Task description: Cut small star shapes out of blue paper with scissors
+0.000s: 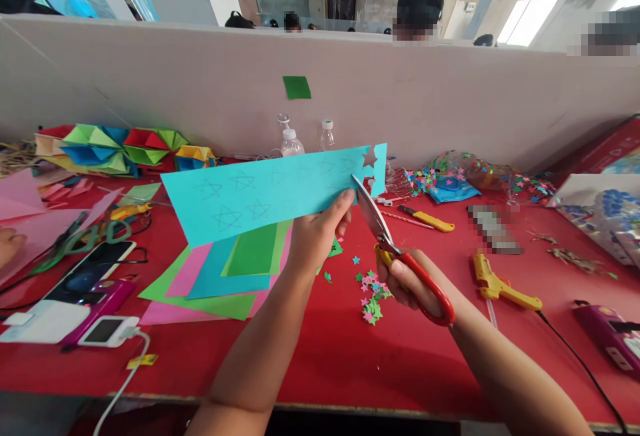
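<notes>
Forearms reached in at five and seven o'clock, and right in the middle, the action! The left hand (323,226) pinched the blue sheet (260,186) by its lower edge, thumb in front; the right hand (413,279) gripped the red-handled scissors (373,208), blades up at the sheet's right part. What a sheet: pencilled stars across it, star-shaped cutouts near its right end!

Over to the containers. Up around twelve o'clock stood clear bottles (327,136) with white caps, partly behind the sheet; whether they held anything, I couldn't tell. Towards three o'clock, clear plastic (465,166) showed a riot of coloured stars, a blue packet (453,191) just beside it. Further out at three, a white box (565,189) carried blue and white pieces (613,206) under clear wrap, too blurred to name.

Down at five o'clock, small stars (373,306) lay loose in a pink, green and blue cluster on the red table (340,369). A yellow glue gun (500,286) sat at four, a yellow cutter (435,220) at three, and coloured papers (220,276) overlapped at eight!
</notes>
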Tool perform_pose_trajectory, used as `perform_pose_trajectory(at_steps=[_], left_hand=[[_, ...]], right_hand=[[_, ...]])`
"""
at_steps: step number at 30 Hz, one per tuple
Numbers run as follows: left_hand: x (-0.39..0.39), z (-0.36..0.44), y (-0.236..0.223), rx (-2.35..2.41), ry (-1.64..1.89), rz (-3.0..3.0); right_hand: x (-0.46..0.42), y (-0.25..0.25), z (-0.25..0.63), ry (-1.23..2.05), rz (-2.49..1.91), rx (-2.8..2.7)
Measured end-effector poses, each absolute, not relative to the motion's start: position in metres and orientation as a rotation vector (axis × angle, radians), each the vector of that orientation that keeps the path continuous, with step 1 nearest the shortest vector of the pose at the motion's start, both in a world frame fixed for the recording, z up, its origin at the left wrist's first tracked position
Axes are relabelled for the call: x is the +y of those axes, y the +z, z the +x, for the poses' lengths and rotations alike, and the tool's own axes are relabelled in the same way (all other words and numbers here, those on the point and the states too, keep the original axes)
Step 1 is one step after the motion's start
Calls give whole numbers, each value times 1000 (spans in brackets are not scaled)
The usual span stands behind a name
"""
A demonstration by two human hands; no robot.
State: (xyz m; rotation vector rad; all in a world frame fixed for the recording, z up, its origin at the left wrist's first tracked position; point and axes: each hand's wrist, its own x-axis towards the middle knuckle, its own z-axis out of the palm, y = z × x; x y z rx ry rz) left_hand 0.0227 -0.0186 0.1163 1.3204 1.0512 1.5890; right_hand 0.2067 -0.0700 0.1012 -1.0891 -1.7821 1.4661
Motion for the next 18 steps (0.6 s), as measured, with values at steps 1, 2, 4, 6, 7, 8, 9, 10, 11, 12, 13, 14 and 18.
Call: perform_pose_trajectory(at_steps=[1, 2, 4, 6, 7, 8, 9, 10, 11, 12, 13, 14, 18], left_hand=[[-19, 24, 116, 1056, 1597, 1317], [-19, 26, 116, 1057, 1601, 1318], [-19, 27, 116, 1051, 1600, 1334], [-18, 26, 115, 1039, 1598, 1351], [-18, 25, 115, 1035, 1596, 1353], [-17, 23, 114, 1033, 1590, 1349], [-17, 21, 114, 1034, 1578, 1341], [-16, 19, 114, 1035, 1559, 1334], [-16, 17, 114, 1036, 1540, 1328], [-15, 15, 114, 1039, 1524, 1327], [-15, 14, 114, 1041, 1510, 1326], [-15, 13, 115, 1039, 1503, 1325], [-15, 18, 114, 1015, 1534, 1322]], right_hand=[[-70, 100, 206, 1464, -1097, -1777], [-70, 99, 207, 1460, -1108, -1771], [-69, 97, 208, 1444, -1130, -1769], [-68, 98, 210, 1408, -1136, -1803], [-67, 99, 212, 1388, -1132, -1830], [-66, 100, 214, 1372, -1127, -1859], [-65, 102, 215, 1362, -1126, -1884], [-65, 104, 217, 1362, -1127, -1902], [-64, 105, 218, 1370, -1128, -1911], [-64, 106, 219, 1382, -1128, -1913], [-64, 106, 220, 1395, -1126, -1909], [-64, 106, 219, 1408, -1123, -1899], [-66, 100, 212, 1435, -1136, -1807]])
